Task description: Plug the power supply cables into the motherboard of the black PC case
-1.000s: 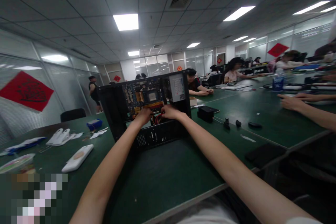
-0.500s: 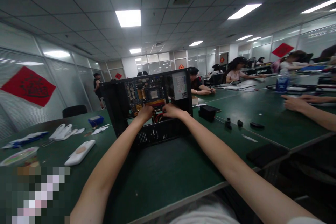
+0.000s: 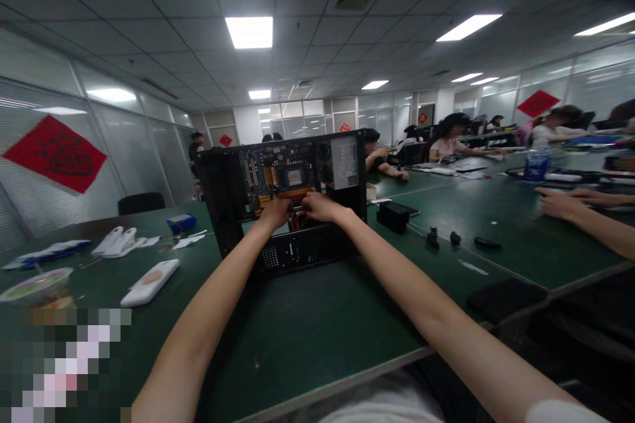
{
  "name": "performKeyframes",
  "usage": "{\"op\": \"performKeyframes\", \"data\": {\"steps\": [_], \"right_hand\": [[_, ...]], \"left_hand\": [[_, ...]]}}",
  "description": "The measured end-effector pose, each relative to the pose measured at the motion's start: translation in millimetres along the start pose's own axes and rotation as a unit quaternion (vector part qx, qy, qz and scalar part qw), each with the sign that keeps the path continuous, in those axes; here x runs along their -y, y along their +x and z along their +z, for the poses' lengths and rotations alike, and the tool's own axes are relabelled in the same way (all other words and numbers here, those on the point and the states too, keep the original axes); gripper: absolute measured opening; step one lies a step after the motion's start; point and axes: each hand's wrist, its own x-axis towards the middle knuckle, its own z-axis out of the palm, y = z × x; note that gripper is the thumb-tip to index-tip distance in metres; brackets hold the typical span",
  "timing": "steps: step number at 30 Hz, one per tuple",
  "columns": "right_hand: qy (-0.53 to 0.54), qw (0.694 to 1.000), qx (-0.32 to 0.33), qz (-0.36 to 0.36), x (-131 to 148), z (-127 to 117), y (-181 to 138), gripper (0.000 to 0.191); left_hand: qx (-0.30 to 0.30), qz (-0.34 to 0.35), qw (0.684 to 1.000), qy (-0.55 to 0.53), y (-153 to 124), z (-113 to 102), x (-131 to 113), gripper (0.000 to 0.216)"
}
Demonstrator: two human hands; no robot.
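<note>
An open black computer case [image 3: 211, 205] stands in front of me on the green table, its inside facing me. A motherboard [image 3: 292, 162] is mounted in it, with a silver power supply [image 3: 344, 162] at the upper right. Both my hands reach into the case at the lower edge of the board. My left hand [image 3: 276, 213] is curled closed beside the yellow and red slots [image 3: 302, 193]. At their right end my right hand [image 3: 321, 207] has its fingers pinched together. What the fingertips hold is hidden. Red and black cables [image 3: 299, 220] lie between and below the hands.
On the left are a white power bank-like object [image 3: 150, 282], a plastic cup [image 3: 37, 289], white bags [image 3: 119, 242] and a blue packet [image 3: 181, 223]. To the right lie a black box [image 3: 393, 217], small black parts and a water bottle [image 3: 536, 162]. A co-worker's hands [image 3: 565, 203] rest at right.
My right hand has shifted slightly left along the slots, closer to my left hand. My left hand stays at about the same place. The whole view has moved a little.
</note>
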Motion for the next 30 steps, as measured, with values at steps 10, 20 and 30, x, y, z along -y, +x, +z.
{"op": "performKeyframes", "data": {"steps": [10,20,30], "right_hand": [[0.024,0.996,-0.023,-0.077,-8,5,19,0.019],[-0.093,0.993,0.017,-0.073,-11,8,23,0.029],[-0.117,0.991,0.031,-0.062,-4,5,16,0.027]], "left_hand": [[0.096,-0.042,0.994,0.004,-9,-4,-4,0.036],[0.091,-0.069,0.993,-0.005,-9,-6,-9,0.033],[0.094,-0.07,0.993,-0.004,-8,-5,-6,0.038]]}}
